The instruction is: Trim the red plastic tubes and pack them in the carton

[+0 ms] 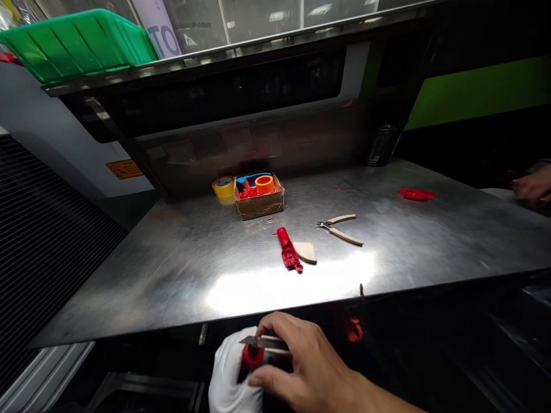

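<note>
Fingers of the bare right hand are clamped on a craft knife, its blade lying over the open end of a red plastic tubular part. The white-gloved left hand is curled around that part, which sits just off the near edge of the steel surface, left of the right hand. The step in hand looks like trimming or scraping the rim; whether the edge is biting cannot be told. The next move seems to call for a firm left grip and a shallow, controlled stroke kept clear of the right thumb. Farther back lie a similar red plastic piece, and to its right, pale-handled side cutters with handles spread.
</note>
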{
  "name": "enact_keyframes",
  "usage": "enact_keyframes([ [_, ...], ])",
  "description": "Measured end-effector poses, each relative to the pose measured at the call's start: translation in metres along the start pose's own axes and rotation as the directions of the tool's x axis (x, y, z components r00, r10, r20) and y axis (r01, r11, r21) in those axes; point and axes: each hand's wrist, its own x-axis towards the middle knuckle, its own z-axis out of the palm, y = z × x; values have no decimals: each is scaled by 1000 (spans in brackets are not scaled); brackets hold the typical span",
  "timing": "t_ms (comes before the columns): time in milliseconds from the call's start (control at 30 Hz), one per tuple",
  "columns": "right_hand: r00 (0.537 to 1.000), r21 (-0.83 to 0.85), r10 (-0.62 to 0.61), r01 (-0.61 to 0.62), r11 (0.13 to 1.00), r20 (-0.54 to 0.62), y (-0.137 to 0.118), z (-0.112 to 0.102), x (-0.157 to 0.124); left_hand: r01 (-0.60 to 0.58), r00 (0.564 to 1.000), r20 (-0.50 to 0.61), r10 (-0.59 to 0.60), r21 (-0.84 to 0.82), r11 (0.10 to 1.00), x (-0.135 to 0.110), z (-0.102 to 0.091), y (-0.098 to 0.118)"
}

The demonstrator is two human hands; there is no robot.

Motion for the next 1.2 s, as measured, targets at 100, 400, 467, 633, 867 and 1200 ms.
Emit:
enact_keyframes([
  [100,999,3,-46,46,999,16,1,-2,3,-54,999,2,55,134,990,-1,3,5],
  [400,965,-11,-205,209,978,162,4,-37,1,-90,907,414,-75,367,926,4,-2,43],
  [467,944,-66,-239,260,963,230,6,-41,1,-88,898,427,-105,408,909,5,-2,48],
  [633,890,-215,-255,352,911,379,14,-40,2,-119,877,470,-97,409,904,3,-1,45],
  [867,958,13,-233,234,972,168,21,-47,2,-133,929,366,-60,481,866,3,-6,40],
  [1200,987,-324,28,25,946,160,4,-44,-9,-87,975,223,-8,414,906,-1,0,46],
])
